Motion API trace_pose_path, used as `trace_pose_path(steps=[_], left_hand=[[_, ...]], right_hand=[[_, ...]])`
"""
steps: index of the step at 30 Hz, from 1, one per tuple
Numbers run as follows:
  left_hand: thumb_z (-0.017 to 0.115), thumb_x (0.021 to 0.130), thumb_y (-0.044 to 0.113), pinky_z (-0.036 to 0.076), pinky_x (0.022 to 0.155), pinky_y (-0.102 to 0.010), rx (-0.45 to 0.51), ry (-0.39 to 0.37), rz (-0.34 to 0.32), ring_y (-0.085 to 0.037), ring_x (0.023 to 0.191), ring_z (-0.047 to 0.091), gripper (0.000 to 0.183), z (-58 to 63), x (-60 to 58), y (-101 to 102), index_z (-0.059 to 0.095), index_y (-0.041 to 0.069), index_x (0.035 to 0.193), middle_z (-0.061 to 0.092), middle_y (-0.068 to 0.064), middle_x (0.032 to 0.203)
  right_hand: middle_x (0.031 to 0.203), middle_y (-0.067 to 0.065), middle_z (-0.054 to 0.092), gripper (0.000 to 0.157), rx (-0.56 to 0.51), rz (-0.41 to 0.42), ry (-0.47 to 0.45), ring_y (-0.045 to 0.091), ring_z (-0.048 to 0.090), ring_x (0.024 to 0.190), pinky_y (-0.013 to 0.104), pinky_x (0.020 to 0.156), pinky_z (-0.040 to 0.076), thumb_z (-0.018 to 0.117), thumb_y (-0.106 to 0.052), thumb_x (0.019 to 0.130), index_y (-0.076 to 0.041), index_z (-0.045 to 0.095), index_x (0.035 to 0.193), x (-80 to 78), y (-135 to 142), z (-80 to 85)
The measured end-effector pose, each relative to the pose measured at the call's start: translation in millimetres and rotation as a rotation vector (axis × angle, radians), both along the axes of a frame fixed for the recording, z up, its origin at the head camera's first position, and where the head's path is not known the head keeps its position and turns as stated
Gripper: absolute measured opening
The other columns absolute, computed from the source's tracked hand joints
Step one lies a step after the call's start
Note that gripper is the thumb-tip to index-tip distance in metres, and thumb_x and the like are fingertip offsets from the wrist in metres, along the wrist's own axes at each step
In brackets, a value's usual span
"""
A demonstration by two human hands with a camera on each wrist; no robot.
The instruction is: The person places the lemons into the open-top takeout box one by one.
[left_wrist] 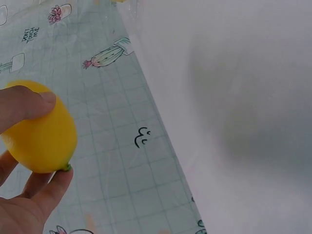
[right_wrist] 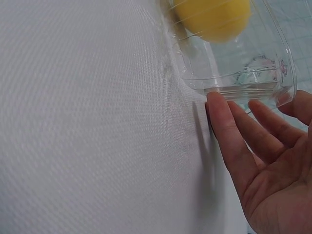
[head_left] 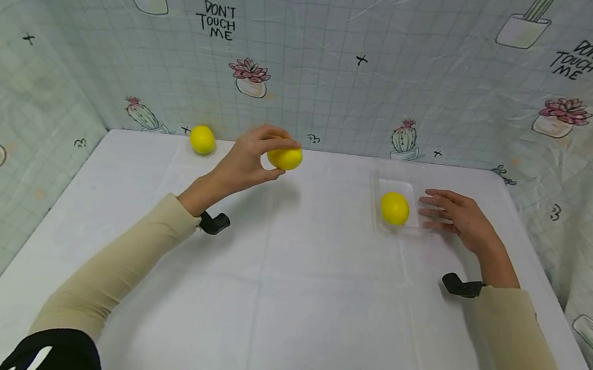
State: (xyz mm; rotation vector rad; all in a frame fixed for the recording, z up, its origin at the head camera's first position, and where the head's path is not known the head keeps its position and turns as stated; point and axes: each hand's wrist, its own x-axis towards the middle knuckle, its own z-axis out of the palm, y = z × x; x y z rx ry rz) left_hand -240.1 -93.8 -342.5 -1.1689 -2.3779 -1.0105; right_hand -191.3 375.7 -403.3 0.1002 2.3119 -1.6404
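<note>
My left hand pinches a yellow lemon between thumb and fingers, above the back of the table. In the left wrist view the lemon shows a small green tip, near one fingertip. A clear plastic container stands at the back right with another yellow lemon in it. Beside its right wall is my right hand, fingers fairly straight. The right wrist view shows these fingertips at the wall of the container, seemingly touching it. That hand holds nothing.
One more yellow lemon lies at the back left table edge, left of my left hand. A white cloth covers the table. Patterned curtains with cactus drawings rise behind and at both sides.
</note>
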Motion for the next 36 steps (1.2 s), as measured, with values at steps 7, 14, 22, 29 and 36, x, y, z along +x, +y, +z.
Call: trace_pose_path(steps=[7, 14, 22, 29, 36], left_hand=[[0.084, 0.079, -0.001, 0.048, 0.106, -0.044, 0.010, -0.031, -0.031, -0.030, 0.122, 0.056, 0.050, -3.8, 0.9, 17, 0.071, 0.011, 0.126, 0.059, -0.013, 0.131], [0.085, 0.078, -0.001, 0.048, 0.108, -0.039, 0.027, -0.031, -0.027, -0.028, 0.122, 0.057, 0.051, -5.1, 2.2, 30, 0.071, 0.010, 0.126, 0.060, -0.012, 0.129], [0.086, 0.078, 0.000, 0.048, 0.108, -0.039, 0.062, -0.012, -0.021, -0.028, 0.123, 0.056, 0.054, -6.9, 3.2, 44, 0.070, 0.011, 0.128, 0.060, -0.013, 0.130], [0.086, 0.077, -0.002, 0.048, 0.108, -0.036, 0.073, 0.001, -0.037, -0.026, 0.122, 0.056, 0.055, -10.5, 6.1, 52, 0.069, 0.010, 0.128, 0.059, -0.011, 0.129], [0.086, 0.078, -0.001, 0.047, 0.108, -0.033, 0.096, 0.023, -0.053, -0.026, 0.121, 0.057, 0.054, -8.4, 4.4, 59, 0.069, 0.009, 0.128, 0.060, -0.011, 0.129]], right_hand=[[0.155, 0.028, 0.041, 0.061, 0.011, 0.017, 0.018, 0.011, 0.069, 0.110, 0.028, 0.088, 0.059, 0.046, -0.035, 0.109, 0.000, 0.032, 0.157, 1.9, 0, 1.3], [0.154, 0.030, 0.040, 0.060, 0.036, 0.027, 0.016, 0.011, 0.068, 0.111, 0.028, 0.088, 0.059, 0.044, -0.035, 0.110, -0.002, 0.030, 0.158, 0.1, -1, 0.7], [0.156, 0.029, 0.037, 0.059, 0.018, 0.012, -0.011, 0.006, 0.067, 0.109, 0.027, 0.089, 0.058, 0.043, -0.033, 0.110, -0.003, 0.029, 0.159, 1.0, 1, -1.6], [0.155, 0.030, 0.039, 0.058, 0.007, 0.040, 0.017, 0.006, 0.067, 0.110, 0.028, 0.089, 0.059, 0.044, -0.031, 0.110, -0.001, 0.031, 0.157, 5.7, 1, -2.6], [0.153, 0.028, 0.042, 0.058, 0.030, 0.027, 0.029, 0.007, 0.069, 0.107, 0.028, 0.088, 0.059, 0.046, -0.034, 0.109, -0.003, 0.034, 0.157, 2.1, 1, 0.0]])
